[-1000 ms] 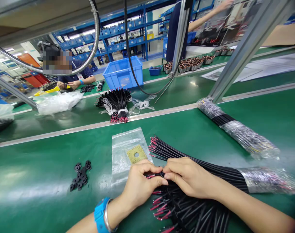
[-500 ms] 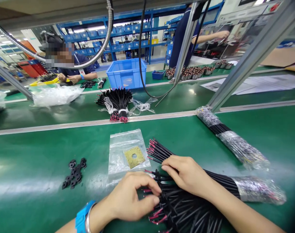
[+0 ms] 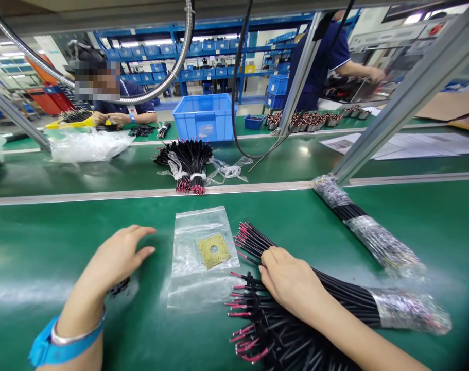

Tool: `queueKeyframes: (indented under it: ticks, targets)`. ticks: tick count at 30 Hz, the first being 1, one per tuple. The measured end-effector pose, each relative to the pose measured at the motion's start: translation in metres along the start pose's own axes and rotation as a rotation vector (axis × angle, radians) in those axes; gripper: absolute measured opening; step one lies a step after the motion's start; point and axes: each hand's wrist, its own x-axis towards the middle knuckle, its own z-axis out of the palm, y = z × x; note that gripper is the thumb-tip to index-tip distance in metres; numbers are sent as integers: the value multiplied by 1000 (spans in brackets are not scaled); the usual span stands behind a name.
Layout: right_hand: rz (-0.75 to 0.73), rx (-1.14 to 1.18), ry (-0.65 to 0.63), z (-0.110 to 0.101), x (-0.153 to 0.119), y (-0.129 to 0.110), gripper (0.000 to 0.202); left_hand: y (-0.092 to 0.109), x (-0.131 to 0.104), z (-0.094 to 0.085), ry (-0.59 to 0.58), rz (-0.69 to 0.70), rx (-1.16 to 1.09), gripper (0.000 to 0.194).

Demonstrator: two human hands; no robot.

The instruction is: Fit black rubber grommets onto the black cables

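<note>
My left hand (image 3: 120, 255), fingers apart and holding nothing, is over the small black parts (image 3: 119, 288), which it mostly covers. My right hand (image 3: 290, 275) is closed on black wires of the bundle (image 3: 344, 293), whose red-tipped ends fan out to the left and whose other end is wrapped in plastic. Below it lies a pile of black cables (image 3: 288, 335) with red ends and black parts near their tips. A clear plastic bag (image 3: 199, 286) lies between my hands, with a yellowish square plate (image 3: 214, 251) that has a round hole.
A second wrapped bundle (image 3: 377, 234) lies at the right. Behind the metal strip are tied cables (image 3: 191, 159), a blue bin (image 3: 204, 121) and crumpled plastic (image 3: 89, 146). A slanted metal post (image 3: 400, 98) rises at the right. Two people work across the table.
My left hand has left the cable pile and moved left over the small black parts, its fingers now apart. My right hand has barely moved.
</note>
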Motion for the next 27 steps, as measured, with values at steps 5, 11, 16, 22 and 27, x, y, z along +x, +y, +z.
queueKeyframes:
  ticks: [5,11,16,22,27]
  targets:
    - [-14,87,52,3,-4,5,12,-42,13,10,-234,-195,-36,27]
    - [-22,289,35,-6,-6,7,32,-34,11,6,-186,-202,-237,15]
    - [43,575,-40,-17,-6,11,38,-14,8,-1,-53,-110,-558,26]
    - [12,572,-57,-20,-8,9,37,66,8,22,-141,-50,-1265,26]
    - [14,562,-38,-22,-9,7,36,105,2,42,-275,-208,-1680,33]
